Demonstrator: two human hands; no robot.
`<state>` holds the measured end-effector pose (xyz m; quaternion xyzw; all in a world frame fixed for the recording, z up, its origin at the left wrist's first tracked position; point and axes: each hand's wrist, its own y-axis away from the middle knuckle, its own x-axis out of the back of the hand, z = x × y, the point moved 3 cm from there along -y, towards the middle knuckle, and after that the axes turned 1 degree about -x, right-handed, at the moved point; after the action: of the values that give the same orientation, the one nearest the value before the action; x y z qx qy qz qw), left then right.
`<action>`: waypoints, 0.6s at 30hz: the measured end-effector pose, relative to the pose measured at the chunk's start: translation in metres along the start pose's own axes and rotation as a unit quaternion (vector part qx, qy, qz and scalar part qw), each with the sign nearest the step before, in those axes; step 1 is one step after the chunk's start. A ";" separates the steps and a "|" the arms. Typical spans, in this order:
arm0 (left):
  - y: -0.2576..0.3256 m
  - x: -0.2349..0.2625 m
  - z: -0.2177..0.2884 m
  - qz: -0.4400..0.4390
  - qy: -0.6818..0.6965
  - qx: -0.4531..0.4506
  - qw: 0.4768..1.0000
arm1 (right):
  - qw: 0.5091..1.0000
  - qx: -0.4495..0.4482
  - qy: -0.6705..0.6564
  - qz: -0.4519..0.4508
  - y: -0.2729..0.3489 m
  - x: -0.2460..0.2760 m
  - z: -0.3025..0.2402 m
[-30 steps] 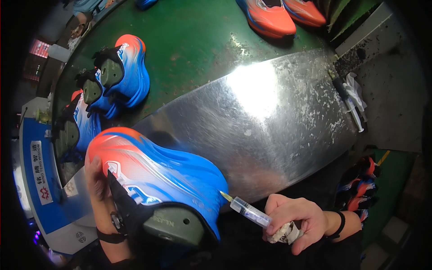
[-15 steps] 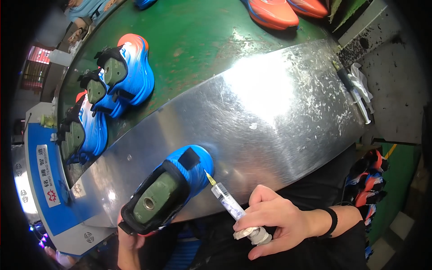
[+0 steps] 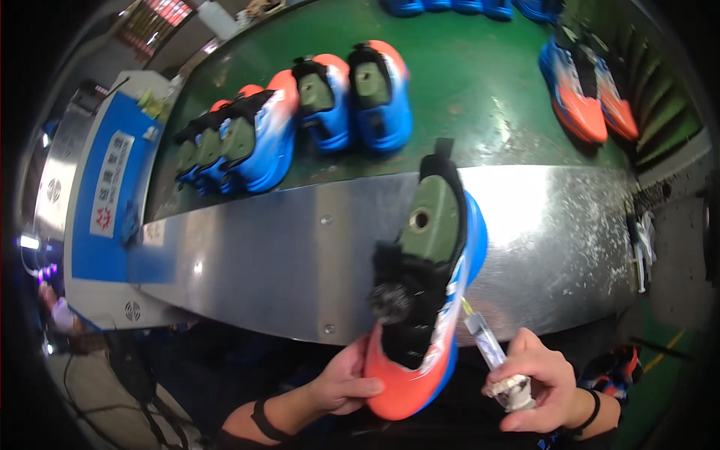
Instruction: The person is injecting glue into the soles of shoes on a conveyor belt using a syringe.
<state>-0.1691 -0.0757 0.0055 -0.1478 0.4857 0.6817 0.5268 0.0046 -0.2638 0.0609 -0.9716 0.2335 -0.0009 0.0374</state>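
My left hand (image 3: 345,382) grips the orange toe of a running shoe (image 3: 420,322), thumb on top, the toe toward me and the blue heel away. A green shoe last (image 3: 431,225) with a round hole fills the shoe's opening; the black tongue is folded out to the left. Closed round a clear syringe (image 3: 487,343) is my right hand (image 3: 546,382), its thumb near the whitish, crusted plunger end. The syringe's thin yellow needle meets the shoe's right side, close to where the upper joins the blue sole; whether its tip touches is unclear.
Beneath the shoe runs a shiny metal plate (image 3: 262,255), edging a green table (image 3: 465,112). Several lasted shoes (image 3: 270,142) stand in a row at the back left. Another pair (image 3: 577,97) sits far right. A blue-and-white machine (image 3: 90,202) stands left; another syringe (image 3: 641,255) hangs at the plate's right end.
The shoe has swung round and rightward, its toe now nearer me. The needle has gone from the heel area to further along its side. The whole view has also turned.
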 end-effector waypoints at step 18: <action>-0.081 -0.060 -0.039 -0.222 0.122 0.147 0.956 | 0.994 -0.006 0.110 -0.008 0.081 0.034 -0.082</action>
<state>-0.0878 -0.1446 -0.0118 -0.2545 0.5964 0.4455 0.6173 -0.0036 -0.3566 0.1358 -0.9677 0.2282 -0.1070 0.0056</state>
